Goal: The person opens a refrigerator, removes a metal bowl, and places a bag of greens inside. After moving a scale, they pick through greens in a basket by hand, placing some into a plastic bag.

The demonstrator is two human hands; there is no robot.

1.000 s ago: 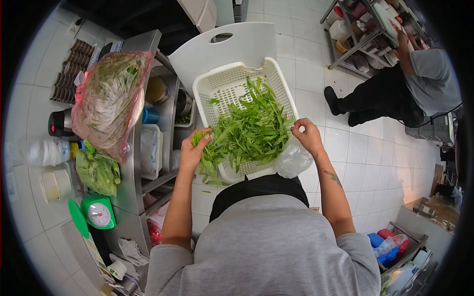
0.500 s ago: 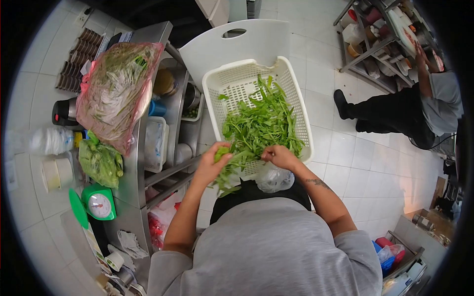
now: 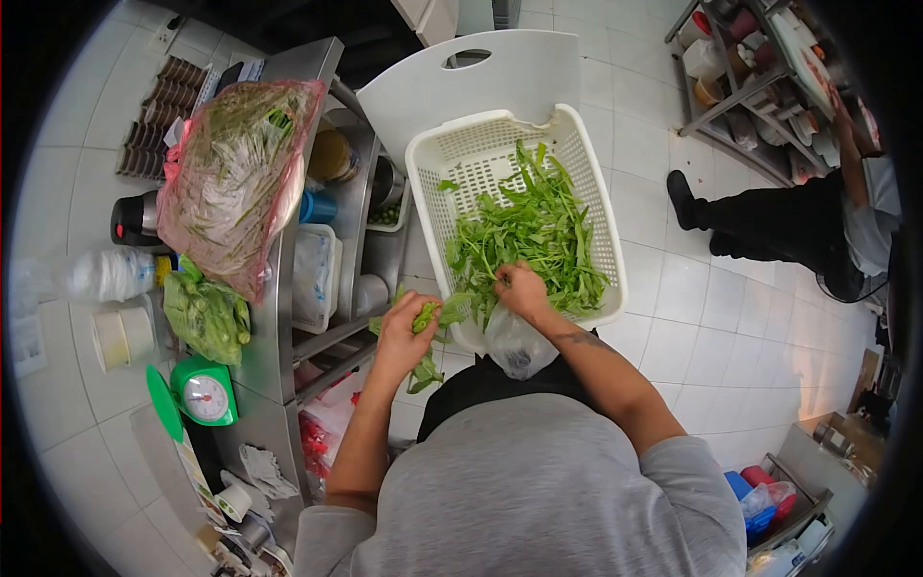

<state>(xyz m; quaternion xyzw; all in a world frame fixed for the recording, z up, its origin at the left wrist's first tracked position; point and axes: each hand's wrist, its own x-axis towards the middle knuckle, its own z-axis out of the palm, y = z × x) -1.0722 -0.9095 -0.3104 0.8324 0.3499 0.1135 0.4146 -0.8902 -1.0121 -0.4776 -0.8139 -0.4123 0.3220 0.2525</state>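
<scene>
My left hand (image 3: 405, 327) is closed around a small bunch of leafy greens (image 3: 424, 372), whose leaves hang below the fist, just outside the basket's near left corner. Over the near part of the white plastic basket (image 3: 616, 248), my right hand (image 3: 522, 289) has its fingers pinched together. The fingertips touch the pile of loose green leaves and stems (image 3: 531, 231); whether a stem is between them is hidden. Below that hand a clear plastic bag (image 3: 520, 341) hangs at the basket's near edge, against my lap.
A white chair back (image 3: 519, 58) rises behind the basket. To the left, a steel table (image 3: 269, 358) carries a large bag of greens (image 3: 236, 183), a smaller bag of greens (image 3: 200, 317) and a green scale (image 3: 205, 392). Another person (image 3: 798, 221) stands at shelving on the right.
My right hand has moved left and forward, over the greens in the basket. My left hand has drawn back from the basket a little, with its bunch. The view has shifted slightly.
</scene>
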